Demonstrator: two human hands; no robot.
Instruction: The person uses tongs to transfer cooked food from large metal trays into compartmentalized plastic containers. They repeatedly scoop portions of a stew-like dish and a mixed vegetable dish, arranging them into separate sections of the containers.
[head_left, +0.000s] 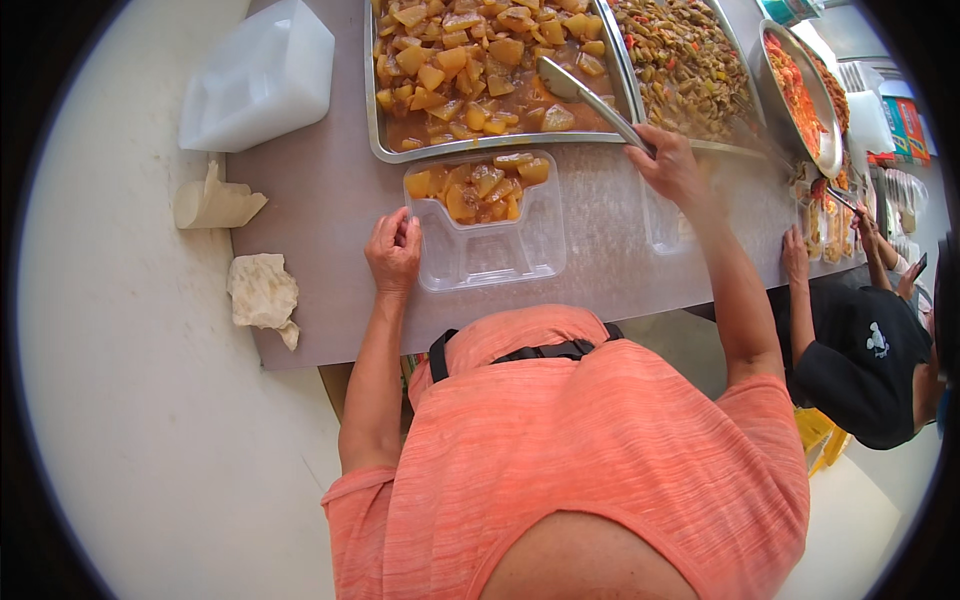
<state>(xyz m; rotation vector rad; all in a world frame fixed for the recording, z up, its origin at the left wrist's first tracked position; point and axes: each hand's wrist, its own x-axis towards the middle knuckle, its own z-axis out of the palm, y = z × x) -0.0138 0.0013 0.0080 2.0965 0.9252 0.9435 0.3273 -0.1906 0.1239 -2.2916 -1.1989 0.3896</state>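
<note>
My right hand (670, 163) grips the handle of a metal serving spoon (606, 107). The spoon's bowl rests among stewed, yellow-brown chunks (450, 67) and broth in a metal pan (371, 82). In front of that pan lies a clear plastic compartment tray (495, 259). Its large far compartment holds similar chunks (484, 187), while the near compartments have no food in them. At the tray's left edge, my left hand (394, 251) has its fingers curled and pinches the rim.
A second pan holds chopped greenish food (686, 71). Beyond it stands a metal bowl (827, 142) with red food. Stacked white containers (259, 79) and crumpled paper (262, 292) lie left. Another clear tray (664, 225) sits partly behind my right arm. A co-worker in black (862, 360) works at right.
</note>
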